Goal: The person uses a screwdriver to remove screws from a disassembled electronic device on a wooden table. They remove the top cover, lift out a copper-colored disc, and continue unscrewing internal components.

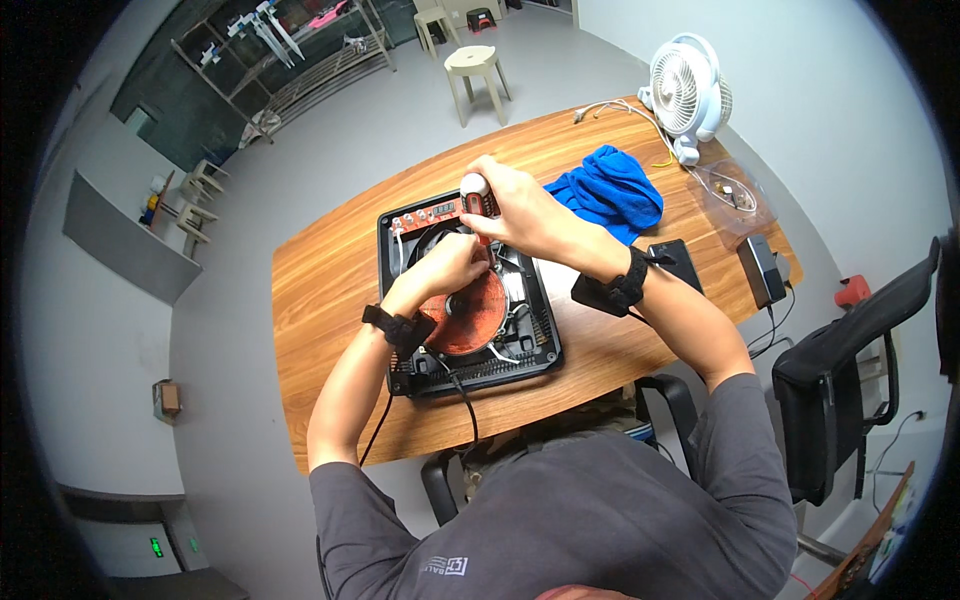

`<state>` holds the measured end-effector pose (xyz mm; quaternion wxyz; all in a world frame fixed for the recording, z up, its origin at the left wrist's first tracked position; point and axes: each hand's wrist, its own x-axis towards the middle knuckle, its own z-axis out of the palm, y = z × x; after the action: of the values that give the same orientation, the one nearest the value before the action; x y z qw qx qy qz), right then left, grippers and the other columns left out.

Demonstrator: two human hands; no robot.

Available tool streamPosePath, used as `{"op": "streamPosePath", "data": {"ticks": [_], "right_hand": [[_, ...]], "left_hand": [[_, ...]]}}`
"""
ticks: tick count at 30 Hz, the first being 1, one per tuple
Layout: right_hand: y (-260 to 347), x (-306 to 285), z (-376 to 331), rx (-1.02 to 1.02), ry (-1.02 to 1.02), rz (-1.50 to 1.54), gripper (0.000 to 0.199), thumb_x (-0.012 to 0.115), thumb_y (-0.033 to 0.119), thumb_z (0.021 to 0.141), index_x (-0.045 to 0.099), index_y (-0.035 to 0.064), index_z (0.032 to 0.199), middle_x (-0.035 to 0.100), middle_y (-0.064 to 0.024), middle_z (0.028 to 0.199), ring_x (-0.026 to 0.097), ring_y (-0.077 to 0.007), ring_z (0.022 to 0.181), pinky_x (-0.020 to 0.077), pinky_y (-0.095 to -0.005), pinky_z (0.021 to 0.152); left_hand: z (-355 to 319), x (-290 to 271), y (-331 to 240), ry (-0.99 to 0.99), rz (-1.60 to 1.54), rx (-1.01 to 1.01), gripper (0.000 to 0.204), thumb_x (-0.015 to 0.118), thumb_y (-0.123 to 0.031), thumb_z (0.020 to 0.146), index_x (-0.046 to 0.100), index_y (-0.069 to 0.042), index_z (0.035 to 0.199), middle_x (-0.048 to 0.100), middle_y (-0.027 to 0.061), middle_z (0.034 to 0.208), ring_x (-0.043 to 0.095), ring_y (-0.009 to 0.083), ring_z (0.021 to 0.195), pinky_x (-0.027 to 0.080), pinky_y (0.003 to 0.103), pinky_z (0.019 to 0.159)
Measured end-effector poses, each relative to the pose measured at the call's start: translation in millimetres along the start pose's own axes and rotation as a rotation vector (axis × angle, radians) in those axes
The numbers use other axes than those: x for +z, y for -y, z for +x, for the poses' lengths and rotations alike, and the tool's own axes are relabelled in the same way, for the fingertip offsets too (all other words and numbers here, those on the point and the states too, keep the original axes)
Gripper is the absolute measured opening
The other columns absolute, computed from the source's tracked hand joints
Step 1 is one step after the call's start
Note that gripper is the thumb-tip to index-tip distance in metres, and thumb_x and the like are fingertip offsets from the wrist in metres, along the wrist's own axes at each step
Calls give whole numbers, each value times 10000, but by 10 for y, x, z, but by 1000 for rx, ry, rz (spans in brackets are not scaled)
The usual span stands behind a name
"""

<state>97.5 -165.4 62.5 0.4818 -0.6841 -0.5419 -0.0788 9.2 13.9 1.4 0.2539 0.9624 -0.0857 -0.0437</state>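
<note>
An opened induction cooker [540,352] with a black housing lies on the table in front of me. Inside it are a round copper-red coil [474,318], a red circuit board [425,216] along the far edge, and several white wires. My right hand [517,207] is wrapped round the handle of a red and black screwdriver [476,194] with a pale end cap, held upright over the housing. Close below it, my left hand [447,266] has its fingers pinched together by the screwdriver's lower end, above the coil's far edge. What those fingers hold is hidden.
A crumpled blue cloth [610,192] lies right of the cooker. Beyond my right forearm are a black box-shaped device [672,265], a black power adapter [762,270], a clear plastic tray [735,205] and a white fan [688,90]. A black chair [830,390] stands at the right.
</note>
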Motion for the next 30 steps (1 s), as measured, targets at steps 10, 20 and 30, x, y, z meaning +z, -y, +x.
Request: {"op": "streamPosePath", "data": {"ticks": [10,20,30], "right_hand": [[30,-21,3,19,27,17,403,787,135,860,526,1,1136,648,-201,939,679,-370,881,543,-416,773],[41,-24,3,26,65,-12,423,779,118,844,533,-5,1165,640,-200,980,664,-383,905,542,-426,801],[216,-110,-5,-45,171,-174,543,731,176,845,513,-2,1310,571,-231,1159,621,-428,1051,529,-461,909]], "left_hand": [[-3,-1,12,8,2,6,173,684,-110,871,728,46,932,709,267,885,709,406,867,555,455,788],[-16,-6,-13,14,-9,-9,190,704,-112,863,718,43,972,717,262,927,707,401,885,547,445,799],[-26,-66,-9,-30,-131,-16,265,733,-130,900,688,41,1097,750,187,990,724,294,957,557,384,853]]}}
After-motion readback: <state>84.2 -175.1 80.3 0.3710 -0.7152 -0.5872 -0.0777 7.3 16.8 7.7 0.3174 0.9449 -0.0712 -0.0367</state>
